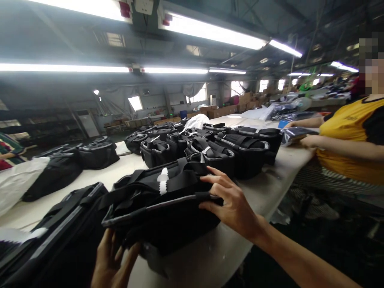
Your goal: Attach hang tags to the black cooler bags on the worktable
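A black bag (177, 216) with grey-trimmed edges, folded straps and a white serrated strip (163, 181) sits tilted in front of me, at the near edge of the pale table (204, 256). My right hand (232, 200) grips its right end, fingers over the top and thumb against the rim. Under the left corner of the same bag is my left hand (115, 260), thumb and fingers around the lower part; some fingertips are hidden in shadow. Close beside my left hand lies another black bag (66, 228) with a grey edge.
Several similar black bags (240, 148) stand behind, near a white plastic bag (196, 122). More black bags (97, 154) and white sheeting (24, 180) are at left. At right, a person in a yellow top (348, 132) handles a clear-wrapped item (297, 136). The table edge runs along the right.
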The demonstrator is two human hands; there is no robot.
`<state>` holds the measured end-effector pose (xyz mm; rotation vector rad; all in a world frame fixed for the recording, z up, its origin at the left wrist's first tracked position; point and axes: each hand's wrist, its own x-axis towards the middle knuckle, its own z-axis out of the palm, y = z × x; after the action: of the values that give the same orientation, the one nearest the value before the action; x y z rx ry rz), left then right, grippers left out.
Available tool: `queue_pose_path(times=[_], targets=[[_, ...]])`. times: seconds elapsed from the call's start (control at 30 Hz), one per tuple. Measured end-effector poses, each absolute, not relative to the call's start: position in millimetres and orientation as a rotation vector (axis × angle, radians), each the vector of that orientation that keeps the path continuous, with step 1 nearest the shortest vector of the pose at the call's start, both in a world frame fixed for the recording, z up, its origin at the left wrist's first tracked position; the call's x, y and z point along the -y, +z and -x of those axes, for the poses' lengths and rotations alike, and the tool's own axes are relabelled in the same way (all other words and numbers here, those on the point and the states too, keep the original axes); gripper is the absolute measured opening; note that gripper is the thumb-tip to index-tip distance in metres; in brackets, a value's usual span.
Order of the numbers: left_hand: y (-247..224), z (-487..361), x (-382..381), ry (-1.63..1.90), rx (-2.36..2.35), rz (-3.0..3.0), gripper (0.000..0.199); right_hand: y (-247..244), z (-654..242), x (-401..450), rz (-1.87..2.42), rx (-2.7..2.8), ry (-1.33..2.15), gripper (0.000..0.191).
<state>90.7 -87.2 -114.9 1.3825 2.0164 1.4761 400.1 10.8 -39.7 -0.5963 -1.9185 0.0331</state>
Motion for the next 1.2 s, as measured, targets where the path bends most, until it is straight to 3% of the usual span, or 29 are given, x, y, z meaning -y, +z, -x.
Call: queue_pose_path(times=[0.17, 0.3, 0.5, 0.77, 1.0, 1.2], targets=[[-72, -111, -21, 1.545, -1.485, -1.636, 0.074, -46, -414, -1, 0.855, 1.766, -0.344, 0.024], [-85, -141, -92, 1.477, -1.603, -1.629, 0.068, -71, -414, -7, 1.011, 1.857, -0.478, 0.021], [-140, -195, -100, 1.474, -1.775, -1.377, 0.061, -96, -427, -28, 0.771, 2.014, -0.579, 0.017], [-125, -201, -164, 1.456, -1.745, -1.543, 0.056, -109, -390, -56, 0.532, 1.935, -0.55, 0.011], [-164, -129, -197, 0.982, -1.933, -1.941, 0.04, -97, -353, -78, 0.645, 1.997, -0.588, 0.011], [-183, -93, -200, 0.447, -1.82, -2.403, 0.035, -73, -362, -96, 0.637, 1.975, -0.635, 0.011]])
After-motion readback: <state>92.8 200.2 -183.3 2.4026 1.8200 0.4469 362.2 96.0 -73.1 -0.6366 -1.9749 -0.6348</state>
